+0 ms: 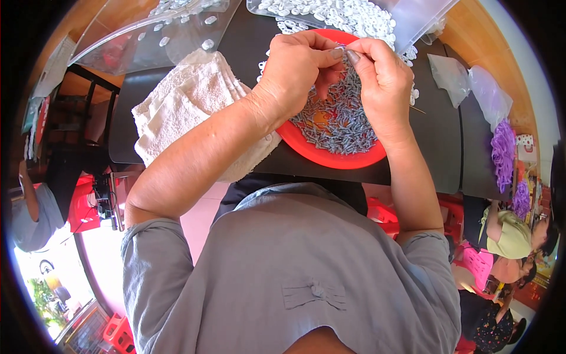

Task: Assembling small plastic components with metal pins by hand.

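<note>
L grip (299, 68) & R grip (383, 75) pinching tiny pc (341, 49) above red bowl (354, 161).

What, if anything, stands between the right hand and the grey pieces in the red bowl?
Nothing visible does. The right hand is over the red bowl's right side, and many grey pieces lie open to view. The left hand beside it hides part of the bowl.

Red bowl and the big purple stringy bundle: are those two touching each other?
Apart. The head view shows a wide stretch of dark tabletop between the red bowl and the big purple stringy bundle.
</note>
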